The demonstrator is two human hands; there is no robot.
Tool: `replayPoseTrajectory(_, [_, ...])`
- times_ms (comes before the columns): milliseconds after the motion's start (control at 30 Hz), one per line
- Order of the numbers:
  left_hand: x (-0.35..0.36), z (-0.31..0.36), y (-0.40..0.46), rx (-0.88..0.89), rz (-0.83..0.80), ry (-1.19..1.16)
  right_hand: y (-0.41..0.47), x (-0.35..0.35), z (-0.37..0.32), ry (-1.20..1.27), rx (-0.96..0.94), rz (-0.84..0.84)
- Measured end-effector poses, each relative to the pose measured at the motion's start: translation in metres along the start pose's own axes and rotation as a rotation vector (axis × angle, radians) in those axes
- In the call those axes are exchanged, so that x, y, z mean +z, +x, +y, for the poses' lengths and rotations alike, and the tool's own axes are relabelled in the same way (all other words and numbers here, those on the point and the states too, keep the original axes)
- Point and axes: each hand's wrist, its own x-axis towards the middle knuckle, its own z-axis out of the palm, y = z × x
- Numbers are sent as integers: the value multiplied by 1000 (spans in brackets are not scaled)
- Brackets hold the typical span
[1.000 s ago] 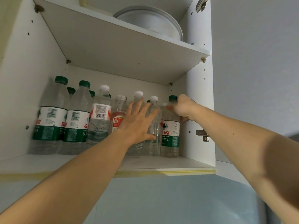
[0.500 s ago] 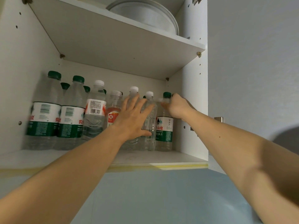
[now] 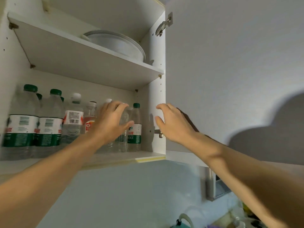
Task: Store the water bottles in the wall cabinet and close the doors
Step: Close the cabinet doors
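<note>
Water bottles [image 3: 72, 122] behind left hand [image 3: 108, 124] (right hand [image 3: 174, 124] beside)

Both bare forearms reach up and forward. The left hand [image 3: 109, 123] is raised with its back to the camera, fingers spread and slightly bent, thumb out to the right, holding nothing. The right hand [image 3: 172, 122] is loosely cupped, fingers curved leftward, thumb below, also holding nothing.

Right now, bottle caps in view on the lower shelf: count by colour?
Green caps: 5
White or pale caps: 3
Total: 8 caps showing; others may be hidden.
</note>
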Motion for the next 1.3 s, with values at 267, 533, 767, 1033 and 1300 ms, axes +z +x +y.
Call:
replayPoseTrajectory(267, [-36,109,-33,73,28,-492,-80,-96,-11,-97,63,165])
replayPoseTrajectory(533, [-32,211,-32,80,-130,-592,-110,-191,13,-200,170,485])
replayPoseTrajectory(767, [-21,294,-10,25,-147,-626,-148,-250,63,-697,344,586])
replayPoseTrajectory(1033, [0,360,-4,8,-165,-607,-180,-268,123,-318,487,498])
replayPoseTrajectory(1300, [11,371,-9,90,-151,-451,-197,-279,129,71,268,642])
